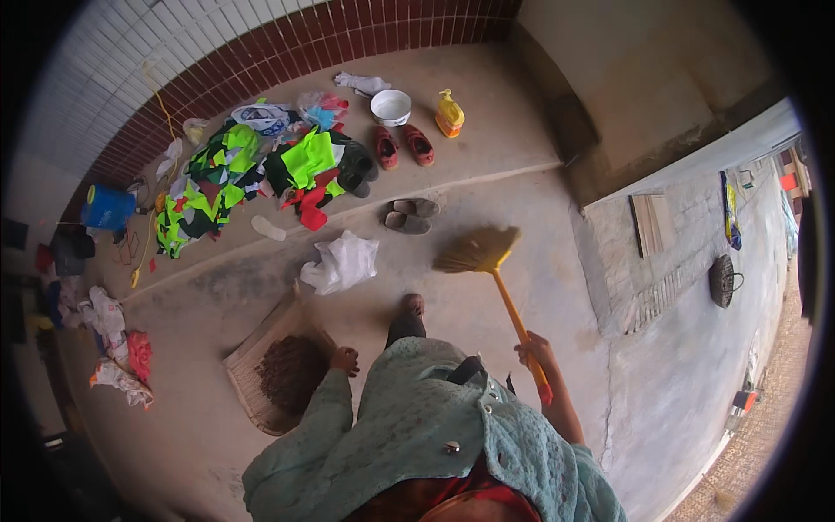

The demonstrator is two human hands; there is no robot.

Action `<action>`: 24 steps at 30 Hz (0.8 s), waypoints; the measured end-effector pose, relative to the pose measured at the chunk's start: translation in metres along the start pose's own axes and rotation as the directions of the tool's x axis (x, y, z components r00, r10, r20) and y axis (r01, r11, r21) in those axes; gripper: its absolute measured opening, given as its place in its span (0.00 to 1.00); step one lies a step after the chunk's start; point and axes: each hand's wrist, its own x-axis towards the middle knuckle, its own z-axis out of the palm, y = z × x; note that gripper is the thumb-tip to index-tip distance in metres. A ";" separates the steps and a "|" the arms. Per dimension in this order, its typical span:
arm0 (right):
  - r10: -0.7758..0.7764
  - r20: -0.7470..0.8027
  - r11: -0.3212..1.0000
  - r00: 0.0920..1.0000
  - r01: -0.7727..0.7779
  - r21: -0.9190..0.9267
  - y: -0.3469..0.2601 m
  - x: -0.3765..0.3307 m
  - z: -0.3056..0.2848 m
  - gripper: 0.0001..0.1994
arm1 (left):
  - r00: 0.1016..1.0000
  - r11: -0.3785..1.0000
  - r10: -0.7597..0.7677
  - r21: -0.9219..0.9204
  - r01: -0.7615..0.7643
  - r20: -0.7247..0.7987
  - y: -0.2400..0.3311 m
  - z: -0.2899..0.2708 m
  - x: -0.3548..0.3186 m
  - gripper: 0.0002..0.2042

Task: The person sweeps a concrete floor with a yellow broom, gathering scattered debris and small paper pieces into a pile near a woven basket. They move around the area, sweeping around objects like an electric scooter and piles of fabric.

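Note:
My right hand (pixel 533 351) grips the orange handle of a straw broom (pixel 480 250), whose bristle head rests on the concrete floor ahead of me. My left hand (pixel 345 359) holds the near edge of a flat woven dustpan (pixel 252 383) lying on the floor to my left. A heap of brown dirt (pixel 291 374) sits on the dustpan. My foot (pixel 411 304) shows between the two hands, and a green garment covers my arms.
A white plastic bag (pixel 341 263) lies ahead. On the raised step are bright green and red cloth scraps (pixel 235 178), red shoes (pixel 403 145), grey sandals (pixel 410 216), a white bowl (pixel 390 106), a yellow bottle (pixel 449 113) and a blue container (pixel 108 207). A low wall (pixel 678 235) stands right.

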 end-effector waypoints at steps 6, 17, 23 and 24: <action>-0.031 -0.002 0.992 1.000 0.031 0.126 -0.034 -0.068 0.010 0.34 | 0.998 0.998 0.055 0.011 -0.055 0.019 0.096 0.015 0.039 0.09; -0.054 0.196 0.995 0.979 0.070 -0.075 -0.106 0.065 0.003 0.32 | 1.000 0.997 0.018 0.075 -0.017 -0.021 0.129 0.033 0.027 0.11; -0.034 -0.005 0.978 0.999 0.035 0.206 -0.107 0.126 -0.061 0.33 | 0.917 0.874 0.393 0.336 -0.352 -0.062 0.097 0.026 0.011 0.07; -0.046 -0.022 0.974 0.999 0.049 0.221 -0.105 0.127 -0.070 0.32 | 0.947 0.922 0.314 0.262 -0.285 -0.074 0.088 0.031 0.016 0.06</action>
